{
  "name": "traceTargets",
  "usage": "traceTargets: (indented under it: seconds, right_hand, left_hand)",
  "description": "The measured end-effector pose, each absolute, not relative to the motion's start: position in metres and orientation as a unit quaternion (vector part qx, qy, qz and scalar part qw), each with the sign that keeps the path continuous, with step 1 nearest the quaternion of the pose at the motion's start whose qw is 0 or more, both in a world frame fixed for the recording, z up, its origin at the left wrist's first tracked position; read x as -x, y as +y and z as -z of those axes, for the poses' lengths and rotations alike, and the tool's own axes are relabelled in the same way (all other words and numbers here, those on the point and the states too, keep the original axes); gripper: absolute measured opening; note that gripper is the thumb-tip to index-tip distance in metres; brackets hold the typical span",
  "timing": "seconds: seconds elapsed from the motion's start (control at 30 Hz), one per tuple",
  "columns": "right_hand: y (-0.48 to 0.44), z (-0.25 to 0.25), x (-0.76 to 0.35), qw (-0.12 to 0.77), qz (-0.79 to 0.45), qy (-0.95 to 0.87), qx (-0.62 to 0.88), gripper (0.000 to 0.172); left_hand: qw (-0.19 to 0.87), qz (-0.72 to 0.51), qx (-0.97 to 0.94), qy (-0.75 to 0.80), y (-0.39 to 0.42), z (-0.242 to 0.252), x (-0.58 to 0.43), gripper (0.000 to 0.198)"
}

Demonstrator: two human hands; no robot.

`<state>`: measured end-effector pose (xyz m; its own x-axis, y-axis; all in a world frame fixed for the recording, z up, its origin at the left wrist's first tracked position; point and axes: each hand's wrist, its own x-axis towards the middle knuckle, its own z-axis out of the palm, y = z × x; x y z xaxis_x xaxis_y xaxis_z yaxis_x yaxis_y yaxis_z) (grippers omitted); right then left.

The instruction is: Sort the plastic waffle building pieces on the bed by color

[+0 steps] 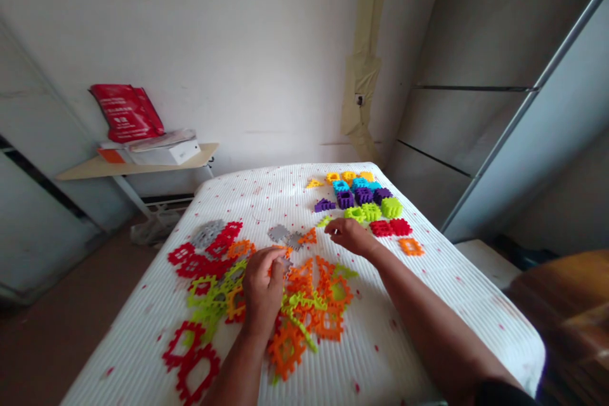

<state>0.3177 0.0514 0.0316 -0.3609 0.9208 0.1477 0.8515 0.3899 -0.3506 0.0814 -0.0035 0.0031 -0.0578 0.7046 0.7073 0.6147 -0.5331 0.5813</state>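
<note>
Loosely, in the head view, toothed plastic pieces (302, 277) in red, orange, lime and grey are strewn over the desk (257, 196), partly hidden by the left forearm (238, 365). Both hands, left (264, 279) and right (351, 236), are half curled; whether anything is gripped cannot be told. Sorted stacks (363, 195) are lined up beyond.

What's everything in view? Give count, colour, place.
Covered table: one, white with red specks, centre.
Loose pieces: many; red, lime, orange, grey; table's left and middle.
Stacked pieces: many; yellow, blue, purple, lime, red; table's far right.
Lone square piece: one, orange, beside the red stacks.
Side table: one, pale-topped, left, by the wall.
Box: one, white, on the side table.
Packaging: count unclear, red, just above the box.
Tape: one run, beige, wall.
Cabinet: one, grey, right.
Left hand: one, over the loose pieces.
Right hand: one, beside the stacked pieces.
</note>
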Motion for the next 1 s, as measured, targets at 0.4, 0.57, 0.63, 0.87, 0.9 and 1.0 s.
traceTargets:
  seconds: [0.4,0.57,0.63,0.87,0.9,1.0]
  right_hand:
    - [-0.016,-0.024,-0.340,0.030,-0.124,-0.811,0.571,0.019]
    - [-0.011,-0.022,-0.342,0.042,-0.135,-0.797,0.587,0.023]
    - [-0.010,-0.023,-0.343,0.033,-0.138,-0.789,0.597,0.021]
    - [-0.013,-0.021,-0.340,0.043,-0.119,-0.803,0.582,0.029]
    - [-0.013,-0.020,-0.339,0.046,-0.111,-0.808,0.577,0.026]
    - [-0.012,-0.017,-0.334,0.037,-0.101,-0.816,0.568,0.014]
  left_hand:
    - [0.025,-0.554,-0.691,0.464,-0.003,-0.004,-0.085,0.017]
    - [0.013,-0.557,-0.691,0.461,-0.003,-0.004,-0.084,0.018]
    - [0.015,-0.557,-0.691,0.461,-0.003,-0.004,-0.084,0.018]
    - [0.021,-0.556,-0.687,0.467,-0.003,-0.006,-0.084,0.018]
    - [0.019,-0.556,-0.688,0.466,-0.003,-0.006,-0.084,0.018]
    - [0.017,-0.557,-0.688,0.465,-0.003,-0.007,-0.084,0.018]
